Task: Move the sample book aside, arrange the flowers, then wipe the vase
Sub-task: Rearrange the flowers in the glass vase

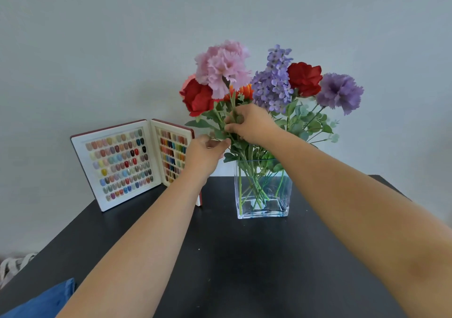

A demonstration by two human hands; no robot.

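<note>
A clear square glass vase [263, 207] stands on the black table [220, 256] and holds a bunch of flowers [274, 83]: pink, red, orange, lilac and purple blooms on green stems. My right hand [252, 125] is closed around the pink flower's stem [233, 102] above the vase. My left hand [204, 155] pinches stems and leaves just below and to the left of it. The sample book [122, 163] stands open and upright at the table's back left, showing rows of coloured nail tips; my left wrist hides part of its right page.
A plain grey wall rises directly behind the table. Blue cloth [41, 300] lies at the table's near left corner. A pale woven item [14, 266] sits on the floor beyond the left edge.
</note>
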